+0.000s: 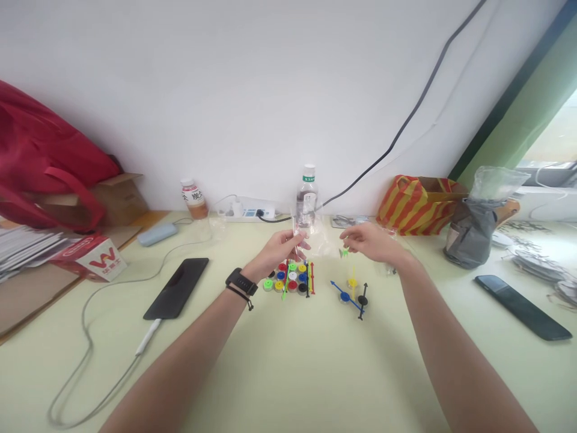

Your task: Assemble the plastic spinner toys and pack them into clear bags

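Note:
My left hand (288,243), with a black watch on its wrist, is closed on a clear plastic bag (321,236). The fingers of my right hand (360,239) pinch a small bright green plastic piece (345,252) above the table. Below my left hand sit several round coloured discs (293,276) in rows. Thin arrows lie over them, among them a green arrow (285,285), a black arrow and a red arrow (312,279). Nearer my right hand are three assembled spinners: a blue spinner (345,297), a black spinner (362,300) and a yellow spinner (352,282).
A dark-capped-off row of items lines the wall: a drink bottle (309,186), a power strip (256,210) and a smaller bottle (195,201). A charging phone (177,288) lies left, another dark phone (523,307) right. A striped bag (419,204) stands at the back right.

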Tool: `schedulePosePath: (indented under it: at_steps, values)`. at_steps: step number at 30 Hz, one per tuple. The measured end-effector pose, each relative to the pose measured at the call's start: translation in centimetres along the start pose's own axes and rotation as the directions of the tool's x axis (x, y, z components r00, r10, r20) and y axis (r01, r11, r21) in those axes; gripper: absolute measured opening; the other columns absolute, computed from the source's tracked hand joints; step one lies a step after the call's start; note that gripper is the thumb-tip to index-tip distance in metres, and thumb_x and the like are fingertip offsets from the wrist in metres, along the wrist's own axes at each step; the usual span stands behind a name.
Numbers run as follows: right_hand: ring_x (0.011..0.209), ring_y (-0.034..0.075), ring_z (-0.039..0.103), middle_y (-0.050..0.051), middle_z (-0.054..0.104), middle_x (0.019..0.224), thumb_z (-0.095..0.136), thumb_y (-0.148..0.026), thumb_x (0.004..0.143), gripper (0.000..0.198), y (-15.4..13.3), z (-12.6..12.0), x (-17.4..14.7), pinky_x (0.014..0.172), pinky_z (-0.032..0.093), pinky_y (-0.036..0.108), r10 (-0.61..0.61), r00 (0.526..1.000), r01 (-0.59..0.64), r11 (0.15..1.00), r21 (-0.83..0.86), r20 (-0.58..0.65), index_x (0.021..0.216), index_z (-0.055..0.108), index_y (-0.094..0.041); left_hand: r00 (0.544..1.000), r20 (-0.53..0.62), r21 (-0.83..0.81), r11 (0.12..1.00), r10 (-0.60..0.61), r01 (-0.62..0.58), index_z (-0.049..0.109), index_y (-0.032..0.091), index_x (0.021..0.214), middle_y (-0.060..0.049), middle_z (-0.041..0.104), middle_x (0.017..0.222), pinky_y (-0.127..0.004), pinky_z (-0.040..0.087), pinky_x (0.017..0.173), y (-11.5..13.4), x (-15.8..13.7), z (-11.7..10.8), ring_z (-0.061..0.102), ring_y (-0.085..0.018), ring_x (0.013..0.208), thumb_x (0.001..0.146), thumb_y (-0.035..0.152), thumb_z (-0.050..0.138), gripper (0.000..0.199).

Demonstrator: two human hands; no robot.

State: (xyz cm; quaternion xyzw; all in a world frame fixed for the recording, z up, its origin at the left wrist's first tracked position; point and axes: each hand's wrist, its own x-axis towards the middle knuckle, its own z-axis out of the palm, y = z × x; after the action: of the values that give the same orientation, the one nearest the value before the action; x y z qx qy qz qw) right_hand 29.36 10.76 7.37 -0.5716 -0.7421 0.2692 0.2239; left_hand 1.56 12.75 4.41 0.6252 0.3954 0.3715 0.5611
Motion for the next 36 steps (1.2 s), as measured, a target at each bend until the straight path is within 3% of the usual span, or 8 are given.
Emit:
schedulePosePath:
  at_steps: [3, 6, 8, 10, 17, 21, 27, 36]
  values:
    - [0.088, 0.027, 0.077, 0.011, 0.079, 0.098, 0.065, -0.031, 0.093, 0.022, 0.1, -1.6, -0.6, 0.079, 0.062, 0.037, -0.019, 0.944, 0.068, 0.988, 0.14, -0.33, 0.109, 0.074, -0.019, 0.998, 0.027, 0.125, 0.99, 0.058, -0.061, 0.07, 0.013, 0.1, -0.014, 0.075, 0.103, -0.029, 0.055, 0.063, 0.5, -0.2, -0.1, 0.07, -0.017, 0.071, 0.089, 0.062, 0.069, 0.05]
    - [0.089, 0.028, 0.078, 0.012, 0.079, 0.098, 0.071, -0.042, 0.09, 0.03, -0.7, -2.5, -1.2, 0.082, 0.065, 0.041, -0.019, 0.792, 0.235, 0.932, 0.275, -0.61, 0.109, 0.075, -0.019, 0.988, 0.049, 0.282, 0.947, 0.144, -0.152, 0.07, 0.015, 0.097, -0.009, 0.074, 0.094, -0.028, 0.055, 0.062, 0.7, -0.4, -0.2, 0.068, -0.017, 0.07, 0.089, 0.06, 0.068, 0.046]
    - [0.087, 0.027, 0.078, 0.01, 0.079, 0.096, 0.075, -0.044, 0.087, 0.03, -1.7, -2.8, -1.5, 0.082, 0.066, 0.041, -0.009, 0.705, 0.34, 0.881, 0.327, -0.709, 0.105, 0.076, -0.02, 0.977, 0.059, 0.369, 0.904, 0.207, -0.214, 0.071, 0.016, 0.096, -0.006, 0.072, 0.088, -0.027, 0.055, 0.062, 0.7, -0.4, -0.3, 0.066, -0.016, 0.069, 0.091, 0.059, 0.067, 0.043]
    - [0.085, 0.025, 0.078, 0.008, 0.079, 0.092, 0.078, -0.041, 0.085, 0.025, -2.9, -2.7, -1.8, 0.082, 0.067, 0.04, -0.011, 0.665, 0.407, 0.844, 0.35, -0.747, 0.099, 0.077, -0.02, 0.961, 0.07, 0.432, 0.86, 0.266, -0.27, 0.07, 0.017, 0.093, -0.004, 0.069, 0.083, -0.026, 0.052, 0.062, 0.7, -0.6, -0.3, 0.064, -0.016, 0.069, 0.092, 0.057, 0.065, 0.041]
    - [0.078, 0.024, 0.077, 0.007, 0.078, 0.086, 0.076, -0.036, 0.086, 0.017, -5.0, -1.4, -2.1, 0.075, 0.066, 0.037, -0.016, 0.724, 0.359, 0.863, 0.357, -0.689, 0.094, 0.077, -0.021, 0.909, 0.161, 0.565, 0.719, 0.385, -0.405, 0.069, 0.018, 0.091, 0.001, 0.059, 0.072, -0.024, 0.042, 0.057, 2.0, -1.4, 0.4, 0.049, -0.012, 0.063, 0.096, 0.054, 0.061, 0.037]
    - [0.062, 0.02, 0.069, 0.004, 0.073, 0.073, 0.069, -0.03, 0.088, 0.013, -5.0, -1.0, -2.0, 0.061, 0.057, 0.033, -0.111, 0.751, 0.217, 0.972, 0.085, -0.65, 0.09, 0.076, -0.02, 0.886, 0.19, 0.623, 0.646, 0.422, -0.441, 0.069, 0.019, 0.091, 0.002, 0.058, 0.071, -0.025, 0.04, 0.06, 2.8, -1.7, 0.6, 0.048, -0.013, 0.063, 0.098, 0.05, 0.06, 0.034]
    - [0.054, 0.015, 0.052, -0.003, 0.056, 0.06, 0.062, -0.021, 0.087, 0.012, -4.6, -0.7, -2.0, 0.061, 0.044, 0.03, -0.277, 0.747, 0.137, 0.954, -0.267, -0.605, 0.094, 0.071, -0.021, 0.881, 0.205, 0.703, 0.562, 0.426, -0.435, 0.067, 0.019, 0.086, 0.002, 0.056, 0.067, -0.027, 0.036, 0.059, 3.0, -1.8, 0.6, 0.048, -0.014, 0.062, 0.098, 0.052, 0.059, 0.036]
    - [0.053, 0.014, 0.051, -0.003, 0.059, 0.065, 0.063, -0.026, 0.087, 0.014, -5.5, -0.7, -2.5, 0.058, 0.043, 0.028, -0.231, 0.812, 0.193, 0.973, -0.125, -0.536, 0.1, 0.068, -0.022, 0.882, 0.209, 0.681, 0.584, 0.422, -0.441, 0.069, 0.019, 0.09, 0.002, 0.059, 0.069, -0.027, 0.039, 0.06, 3.0, -1.8, 0.7, 0.05, -0.014, 0.062, 0.098, 0.053, 0.059, 0.036]
